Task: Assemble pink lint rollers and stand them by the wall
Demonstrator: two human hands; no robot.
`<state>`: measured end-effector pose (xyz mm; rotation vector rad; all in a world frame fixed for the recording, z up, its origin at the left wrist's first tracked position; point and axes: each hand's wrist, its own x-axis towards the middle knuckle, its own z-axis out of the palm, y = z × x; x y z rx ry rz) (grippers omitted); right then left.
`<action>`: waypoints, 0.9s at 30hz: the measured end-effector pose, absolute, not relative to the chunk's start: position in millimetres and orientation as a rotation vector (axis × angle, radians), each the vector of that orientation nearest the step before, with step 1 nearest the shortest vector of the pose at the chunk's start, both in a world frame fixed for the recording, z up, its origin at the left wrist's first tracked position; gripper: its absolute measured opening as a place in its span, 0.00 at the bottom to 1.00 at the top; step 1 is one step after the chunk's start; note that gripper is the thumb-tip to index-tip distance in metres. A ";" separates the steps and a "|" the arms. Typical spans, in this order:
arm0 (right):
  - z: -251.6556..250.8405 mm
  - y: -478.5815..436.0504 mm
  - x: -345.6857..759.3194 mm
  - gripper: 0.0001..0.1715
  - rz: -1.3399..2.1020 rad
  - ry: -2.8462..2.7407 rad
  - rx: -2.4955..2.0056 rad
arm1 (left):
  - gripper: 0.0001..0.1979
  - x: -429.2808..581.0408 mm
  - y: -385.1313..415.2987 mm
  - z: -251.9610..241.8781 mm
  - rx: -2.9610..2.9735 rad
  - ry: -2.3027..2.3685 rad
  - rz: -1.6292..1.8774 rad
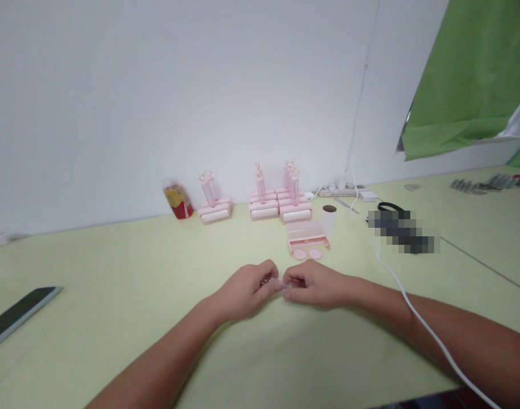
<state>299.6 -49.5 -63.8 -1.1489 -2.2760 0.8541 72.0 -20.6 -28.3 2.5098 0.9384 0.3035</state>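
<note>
My left hand (246, 291) and my right hand (313, 284) meet over the middle of the pale yellow-green table (115, 318). Both have their fingers curled, and together they pinch a small pale pink piece (280, 284) between the fingertips; what it is I cannot make out. Just beyond the hands lies a pink open case (307, 235) with two pink round caps (307, 254) in front of it. A white paper roll (328, 218) stands to its right.
Several pink lint rollers (280, 203) stand in bases against the white wall, with one more (214, 204) to the left beside a red can (178, 201). A white cable (430, 332) crosses my right forearm. A power strip (343, 191), a dark flat panel (17, 312) and green cloth (468, 79) are also in view.
</note>
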 end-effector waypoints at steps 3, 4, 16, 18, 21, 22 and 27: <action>-62.9 -45.0 304.7 0.17 0.976 -2.172 -1.200 | 0.17 55.1 -6.6 -27.5 2.444 1.008 0.454; -63.5 -43.4 305.6 0.18 1.005 -2.142 -1.216 | 0.17 50.4 -3.3 -25.7 2.441 1.026 0.476; -74.4 -51.5 296.4 0.26 1.437 -1.809 -1.215 | 0.16 89.8 -48.9 -31.2 3.047 1.013 0.267; -74.5 -52.3 297.0 0.27 1.516 -1.779 -1.172 | 0.16 91.3 -50.3 -35.2 3.012 1.026 0.238; -74.1 -52.3 297.5 0.26 1.572 -1.784 -1.104 | 0.17 90.0 -48.4 -38.0 2.995 1.045 0.202; -73.8 -52.2 297.3 0.27 1.584 -1.784 -1.091 | 0.17 89.6 -47.7 -38.4 2.992 1.050 0.199; -69.5 -51.2 297.9 0.27 1.595 -1.804 -1.047 | 0.17 87.5 -44.8 -41.1 2.912 1.054 0.269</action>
